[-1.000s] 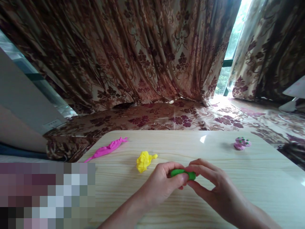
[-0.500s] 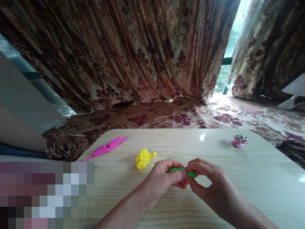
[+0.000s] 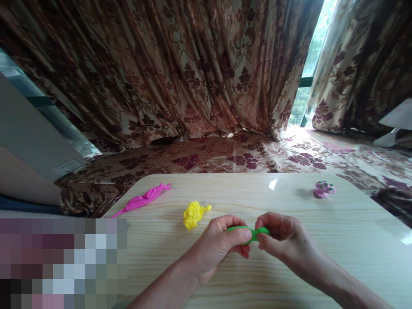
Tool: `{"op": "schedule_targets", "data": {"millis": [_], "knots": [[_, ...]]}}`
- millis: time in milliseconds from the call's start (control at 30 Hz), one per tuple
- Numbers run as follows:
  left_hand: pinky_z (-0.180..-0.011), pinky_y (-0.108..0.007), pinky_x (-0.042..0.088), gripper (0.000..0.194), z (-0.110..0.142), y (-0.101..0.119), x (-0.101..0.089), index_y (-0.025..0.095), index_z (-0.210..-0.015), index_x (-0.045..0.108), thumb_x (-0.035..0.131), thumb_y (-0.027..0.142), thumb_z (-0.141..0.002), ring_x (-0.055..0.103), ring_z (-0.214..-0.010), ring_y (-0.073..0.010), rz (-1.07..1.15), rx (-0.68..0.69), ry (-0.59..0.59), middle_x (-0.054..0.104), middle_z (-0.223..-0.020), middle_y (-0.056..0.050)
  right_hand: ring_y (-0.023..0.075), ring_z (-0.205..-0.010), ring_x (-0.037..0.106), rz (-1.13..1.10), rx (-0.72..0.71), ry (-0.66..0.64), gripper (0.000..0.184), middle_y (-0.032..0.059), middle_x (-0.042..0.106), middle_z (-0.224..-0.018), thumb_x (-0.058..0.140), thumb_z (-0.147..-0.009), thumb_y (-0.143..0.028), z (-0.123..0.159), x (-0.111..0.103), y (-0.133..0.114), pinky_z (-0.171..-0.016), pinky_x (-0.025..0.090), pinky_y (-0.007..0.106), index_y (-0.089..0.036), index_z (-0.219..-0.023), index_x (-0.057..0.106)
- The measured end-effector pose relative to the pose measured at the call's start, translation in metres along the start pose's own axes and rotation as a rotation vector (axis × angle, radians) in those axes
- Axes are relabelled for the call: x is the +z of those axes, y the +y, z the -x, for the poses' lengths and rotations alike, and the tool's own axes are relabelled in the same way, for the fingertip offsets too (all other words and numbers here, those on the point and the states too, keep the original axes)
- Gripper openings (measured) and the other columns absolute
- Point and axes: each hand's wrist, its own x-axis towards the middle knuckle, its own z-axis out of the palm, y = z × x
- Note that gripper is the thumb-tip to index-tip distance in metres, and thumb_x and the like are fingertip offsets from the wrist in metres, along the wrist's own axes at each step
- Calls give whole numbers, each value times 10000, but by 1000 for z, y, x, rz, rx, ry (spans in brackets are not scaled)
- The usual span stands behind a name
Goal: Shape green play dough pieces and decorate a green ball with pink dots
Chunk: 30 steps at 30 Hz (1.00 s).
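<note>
A piece of green modelling clay (image 3: 254, 235) is held between my two hands above the table. My left hand (image 3: 225, 236) is closed round its left part, the thumb lying along the near side. At the other end, my right hand (image 3: 280, 234) pinches the clay between thumb and fingers. The stretch between the hands is narrower than the parts in the grips. Left of my left hand lies a lumpy piece of yellow clay (image 3: 193, 215) with a short stub pointing right. A long, twisted strip of pink clay (image 3: 144, 199) rests farther left.
The pale wood-grain table (image 3: 231, 189) has rounded corners. Near its far right corner stands a small light-pink clay shape (image 3: 323, 189) with green dots. Behind are a patterned curtain (image 3: 199, 77) and a cloth-covered ledge (image 3: 219, 156). A white lamp (image 3: 397, 120) is at the right.
My right hand has shifted slightly right and its fingers have curled over the clay's end. The green clay has stretched longer and thinned between the hands. My left hand keeps its hold.
</note>
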Motion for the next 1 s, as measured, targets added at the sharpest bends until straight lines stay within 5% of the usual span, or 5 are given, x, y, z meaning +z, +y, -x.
{"op": "schedule_targets", "data": {"millis": [233,500,800,1000], "knots": [[-645,-268,451,174,-4,0,-4,132,-805,579,664,236,-696,540,-622,-103,-36,38,115,582,-687,-4,81,-514,422,141,-43,74,39,-41,483,-573,527,-717,-154,-2,-10,1,-442,302,189,-158,-714,567],[-622,-247,457,138,-12,11,-26,145,-806,570,590,277,-772,533,-607,-91,19,173,275,585,-675,0,157,-625,581,358,-156,285,133,21,625,-700,582,-734,-252,-13,-43,10,-566,456,260,-174,-841,595],[-602,-229,457,214,-11,-2,-14,121,-931,613,603,262,-770,519,-615,-82,81,67,177,582,-777,-36,190,-844,557,746,-399,10,215,47,609,-929,579,-767,-145,-6,-18,17,-754,453,321,-213,-966,624],[-748,-274,461,234,-10,-3,-15,120,-980,608,604,201,-761,551,-708,-104,91,37,125,620,-902,-79,184,-955,534,654,-473,152,367,50,564,-1085,576,-786,-153,0,-21,5,-837,439,317,-233,-1142,531]]}}
